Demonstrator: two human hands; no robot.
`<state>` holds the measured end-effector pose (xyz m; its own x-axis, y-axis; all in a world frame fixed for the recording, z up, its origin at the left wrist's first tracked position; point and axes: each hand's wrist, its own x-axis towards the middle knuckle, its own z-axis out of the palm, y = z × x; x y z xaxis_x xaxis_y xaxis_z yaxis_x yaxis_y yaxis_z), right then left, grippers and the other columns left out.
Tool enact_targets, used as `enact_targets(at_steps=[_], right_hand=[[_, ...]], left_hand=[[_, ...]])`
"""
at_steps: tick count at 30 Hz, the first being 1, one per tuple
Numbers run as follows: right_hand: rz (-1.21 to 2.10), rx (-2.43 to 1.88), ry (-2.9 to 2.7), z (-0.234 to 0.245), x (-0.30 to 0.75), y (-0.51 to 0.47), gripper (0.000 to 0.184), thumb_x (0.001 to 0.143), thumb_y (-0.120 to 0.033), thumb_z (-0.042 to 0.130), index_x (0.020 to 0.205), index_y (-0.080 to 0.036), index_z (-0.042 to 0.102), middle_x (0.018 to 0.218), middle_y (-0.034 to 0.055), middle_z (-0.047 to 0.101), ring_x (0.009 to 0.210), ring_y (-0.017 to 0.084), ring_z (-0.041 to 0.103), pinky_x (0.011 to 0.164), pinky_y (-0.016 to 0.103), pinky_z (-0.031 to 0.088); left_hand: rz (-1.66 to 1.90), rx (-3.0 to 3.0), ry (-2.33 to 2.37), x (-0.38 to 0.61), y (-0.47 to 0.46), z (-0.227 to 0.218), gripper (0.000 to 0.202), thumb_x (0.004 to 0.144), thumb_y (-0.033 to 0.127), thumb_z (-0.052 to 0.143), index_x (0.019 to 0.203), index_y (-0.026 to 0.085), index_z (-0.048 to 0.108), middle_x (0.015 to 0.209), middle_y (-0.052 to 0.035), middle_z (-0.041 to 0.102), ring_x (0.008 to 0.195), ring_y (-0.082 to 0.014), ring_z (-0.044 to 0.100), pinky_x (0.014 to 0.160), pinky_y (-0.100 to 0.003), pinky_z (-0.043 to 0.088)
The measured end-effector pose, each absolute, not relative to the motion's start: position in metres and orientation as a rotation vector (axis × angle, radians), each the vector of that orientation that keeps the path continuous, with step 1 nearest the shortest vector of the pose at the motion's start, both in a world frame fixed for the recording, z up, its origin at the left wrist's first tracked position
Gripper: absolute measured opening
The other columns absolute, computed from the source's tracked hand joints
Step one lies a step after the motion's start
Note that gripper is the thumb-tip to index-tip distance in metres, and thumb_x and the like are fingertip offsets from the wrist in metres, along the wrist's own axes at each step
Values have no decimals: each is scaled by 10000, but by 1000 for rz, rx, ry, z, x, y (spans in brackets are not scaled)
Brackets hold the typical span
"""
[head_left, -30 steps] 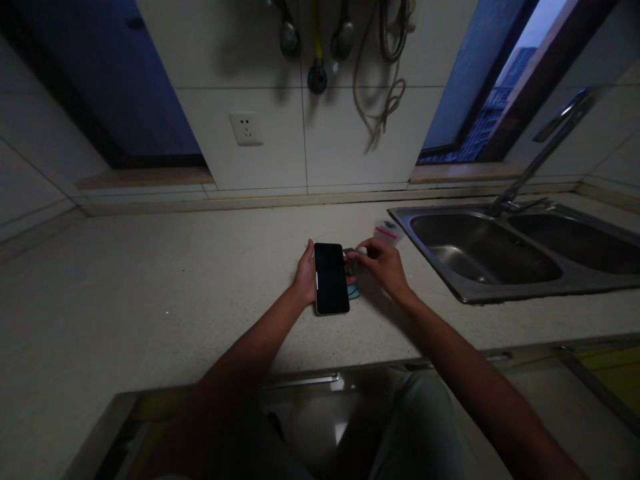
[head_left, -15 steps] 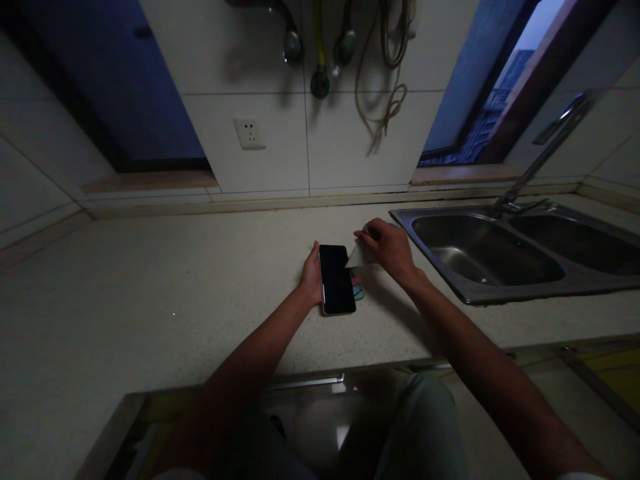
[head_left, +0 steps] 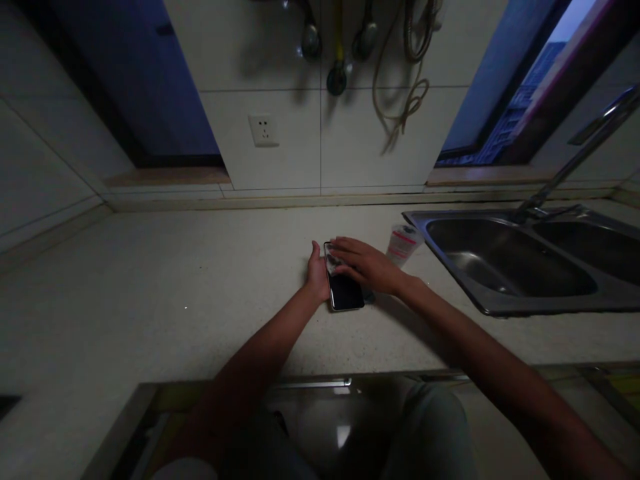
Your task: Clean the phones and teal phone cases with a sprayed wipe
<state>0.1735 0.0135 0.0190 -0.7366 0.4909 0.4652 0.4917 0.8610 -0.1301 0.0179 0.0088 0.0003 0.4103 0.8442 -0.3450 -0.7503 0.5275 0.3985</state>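
A dark-screened smartphone (head_left: 346, 293) lies face up at the middle of the counter. My left hand (head_left: 317, 275) grips its left edge, thumb pointing away from me. Over the upper part of the screen my right hand (head_left: 363, 263) lies flat, fingers stretched out to the left. Under those fingers shows a thin whitish sheet (head_left: 332, 261), pressed against the glass; most of it is hidden. Past my right wrist stands a see-through plastic thing with red bands (head_left: 403, 244), perhaps a cup or packet. A small bluish thing (head_left: 369, 297) peeks out beside the phone's right edge.
A steel double sink (head_left: 505, 257) with a tall faucet (head_left: 590, 140) is set into the pale counter (head_left: 240, 267) on the right. The tiled wall behind has a socket (head_left: 263, 130), pipe valves and a tied cord (head_left: 410, 103). Windows flank it.
My right hand has moved left from beside the phone and flattened over its upper screen with the white sheet. The red-banded plastic thing has come into sight. The view has shifted slightly left.
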Motion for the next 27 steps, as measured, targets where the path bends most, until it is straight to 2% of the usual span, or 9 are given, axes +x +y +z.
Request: enact_targets(at_steps=[4,7,12,14,17,22,24,27], right_hand=[[-24,-699,-2566,2,176,18,568,1025,-492,476,1447,-116,537,1564,208,456,1510,324,355,1211,571,370],[9,-732,-2615,-8,174,14,662,1017,-540,462,1509,-97,456,1585,234,405,1518,338,331,1216,580,354],[100,-643,-2695,-12,170,-2,770,989,-597,492,1548,-79,387,1594,264,350,1528,343,292,1212,585,340],[140,-510,-2730,-8,169,-8,718,1002,-565,499,1528,-83,423,1576,254,390,1513,326,332,1205,568,357],[185,-353,-2737,2,170,-13,563,1020,-486,522,1459,-133,533,1497,201,531,1456,281,445,1185,520,405],[196,-240,-2688,14,174,-17,347,1034,-372,535,1236,-154,713,1278,118,726,1284,216,637,1143,395,481],[149,-216,-2673,13,175,-17,323,1038,-348,527,1188,-150,733,1219,101,756,1231,207,674,1138,381,489],[-13,-290,-2636,6,175,-15,360,1031,-375,533,1257,-149,699,1277,117,726,1278,232,642,1132,413,498]], left_hand=[[1042,224,601,18,10,1,709,962,710,323,1081,137,724,901,-142,766,899,-309,748,854,-458,574],[1050,238,586,19,11,-1,748,962,712,315,1177,107,699,990,-170,767,980,-321,739,940,-471,544],[1005,215,515,15,18,-11,940,876,828,324,1233,27,661,1031,-252,747,987,-368,727,987,-524,514],[1003,220,503,10,19,-14,988,854,852,315,1237,6,651,1020,-271,742,939,-371,731,973,-547,517],[1039,238,471,5,21,-15,1000,870,842,277,1291,0,616,1066,-278,735,950,-370,730,965,-568,513],[1052,256,426,3,22,-12,1044,898,817,241,1383,-65,519,1109,-297,720,1033,-365,719,966,-502,517],[1034,281,409,2,22,-11,1057,896,822,239,1374,-77,523,1110,-301,719,1038,-355,721,967,-468,520],[966,303,386,1,22,-10,1077,871,854,253,1347,-63,557,1112,-294,721,1056,-345,719,972,-433,524]])
